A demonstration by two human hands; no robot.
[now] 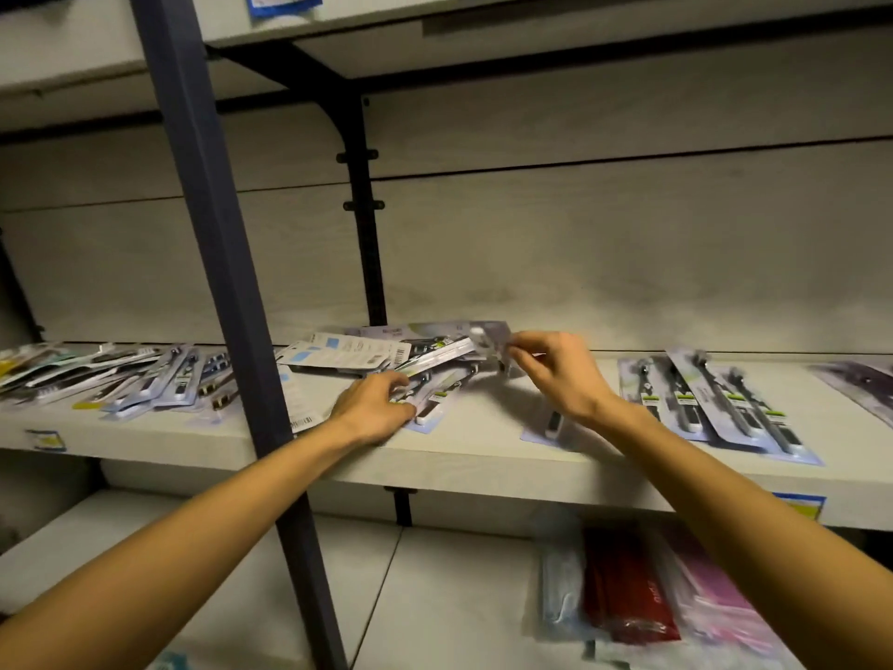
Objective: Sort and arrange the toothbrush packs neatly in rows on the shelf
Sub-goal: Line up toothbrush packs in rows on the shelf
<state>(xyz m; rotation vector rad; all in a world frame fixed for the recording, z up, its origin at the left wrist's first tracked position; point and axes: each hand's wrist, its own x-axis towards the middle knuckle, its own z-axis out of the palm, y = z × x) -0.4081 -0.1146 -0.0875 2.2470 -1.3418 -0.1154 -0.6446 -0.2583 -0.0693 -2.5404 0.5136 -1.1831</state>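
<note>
A loose heap of toothbrush packs point(386, 355) lies at the middle of the pale shelf point(483, 469). My left hand point(374, 403) rests on the near side of the heap, fingers curled over a pack point(430, 403) at the shelf's front. My right hand point(560, 367) pinches the corner of a pack point(490, 338) lifted off the top of the heap. To the right, several packs point(715, 403) lie side by side in a row. One single pack point(551, 425) sits partly hidden under my right wrist.
A dark metal upright point(227, 282) crosses in front of the shelf at left. More packs point(121, 374) are spread left of it. Another pack point(860, 379) lies at far right. The lower shelf holds red, pink and blue wrapped goods point(638, 587).
</note>
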